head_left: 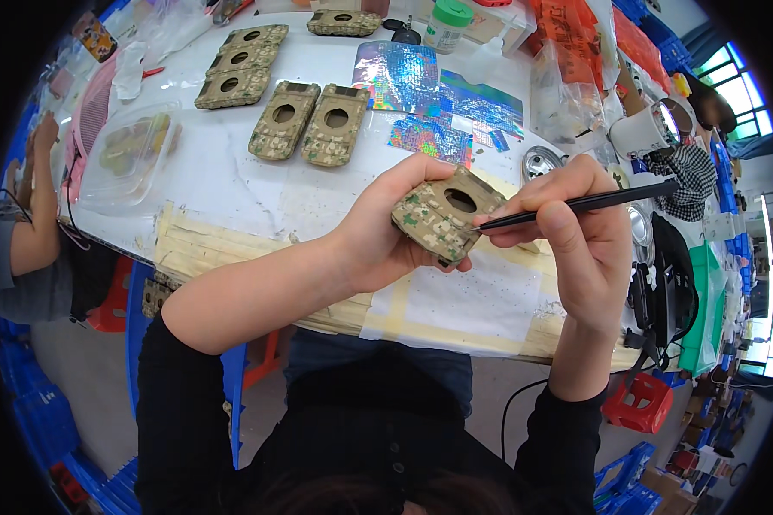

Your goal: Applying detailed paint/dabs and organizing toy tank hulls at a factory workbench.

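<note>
My left hand (374, 225) is closed around a camouflage-painted toy tank hull (429, 225), gripping it by its edges above the near side of the table. A round dark hole opens in the hull's top. In my right hand (588, 240) is a pair of slim black tweezers (597, 201), held like a pen. Their pointed tip meets the hull's top just below the hole; whether a small piece sits at the tip is too small to tell. Beyond my hands stand more camouflage hulls, two side by side (335, 124) and a row (240, 67) farther left. Shiny holographic sheets (399, 77) lie ahead.
White paper (464, 313) and yellowish tape cover the table's near edge. A clear plastic box (129, 159) stands left, near another person's arm (36, 197). A green-lidded jar (445, 26) is at the back. Round metal tins (541, 161), a white mug (644, 130) and a green tray (704, 305) are right.
</note>
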A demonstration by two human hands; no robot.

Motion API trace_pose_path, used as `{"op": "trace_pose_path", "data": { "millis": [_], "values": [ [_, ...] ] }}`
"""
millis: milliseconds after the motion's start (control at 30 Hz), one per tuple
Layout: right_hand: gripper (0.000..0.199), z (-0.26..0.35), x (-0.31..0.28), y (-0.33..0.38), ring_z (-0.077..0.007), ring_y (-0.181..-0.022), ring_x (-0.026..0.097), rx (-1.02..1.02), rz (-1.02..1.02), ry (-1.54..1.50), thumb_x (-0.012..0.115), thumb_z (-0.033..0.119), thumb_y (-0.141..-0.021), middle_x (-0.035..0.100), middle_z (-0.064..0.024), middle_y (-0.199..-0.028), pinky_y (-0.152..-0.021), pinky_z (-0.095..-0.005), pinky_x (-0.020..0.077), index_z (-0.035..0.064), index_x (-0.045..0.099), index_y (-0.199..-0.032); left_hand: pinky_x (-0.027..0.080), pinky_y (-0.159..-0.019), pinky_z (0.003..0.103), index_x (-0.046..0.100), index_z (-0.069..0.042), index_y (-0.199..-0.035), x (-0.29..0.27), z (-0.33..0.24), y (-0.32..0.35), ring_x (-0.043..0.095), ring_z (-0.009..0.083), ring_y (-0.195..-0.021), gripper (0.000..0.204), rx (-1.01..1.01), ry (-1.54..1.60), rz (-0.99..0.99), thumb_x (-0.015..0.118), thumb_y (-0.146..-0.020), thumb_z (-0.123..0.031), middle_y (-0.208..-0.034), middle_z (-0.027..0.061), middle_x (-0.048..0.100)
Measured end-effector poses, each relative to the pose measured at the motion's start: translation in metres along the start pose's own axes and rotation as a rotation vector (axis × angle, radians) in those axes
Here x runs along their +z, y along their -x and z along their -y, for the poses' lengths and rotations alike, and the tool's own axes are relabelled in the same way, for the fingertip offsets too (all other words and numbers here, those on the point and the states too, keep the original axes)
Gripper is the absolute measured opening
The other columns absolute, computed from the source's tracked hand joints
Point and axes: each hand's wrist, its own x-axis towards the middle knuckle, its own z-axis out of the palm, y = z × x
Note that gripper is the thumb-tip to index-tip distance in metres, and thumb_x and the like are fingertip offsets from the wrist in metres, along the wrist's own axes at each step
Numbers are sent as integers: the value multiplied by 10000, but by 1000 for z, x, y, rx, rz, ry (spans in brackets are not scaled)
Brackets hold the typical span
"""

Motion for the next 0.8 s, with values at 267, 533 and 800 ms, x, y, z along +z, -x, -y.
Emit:
{"op": "trace_pose_path", "data": {
  "millis": [267,533,800],
  "values": [
    [136,2,1,-1,-146,-789,654,22,17,-2,526,85,-933,621,-119,-851,-700,-242,560,-49,510,-917,454,-458,333,614,-54,-957,-2,1,0,596,267,-532,374,16,-19,15,418,-880,-364,-785,89,636],
    [129,3,2,-1,-141,-780,652,42,5,12,526,79,-932,621,-115,-840,-702,-243,562,-48,512,-913,458,-466,341,610,-50,-958,0,1,0,595,271,-541,370,19,-12,2,415,-884,-356,-793,90,634],
    [126,4,3,0,-134,-775,649,52,-18,19,531,77,-930,621,-111,-839,-701,-242,562,-46,515,-908,461,-467,336,608,-45,-964,-2,1,-1,593,264,-540,372,26,-22,12,407,-887,-349,-791,94,635]
  ]
}}
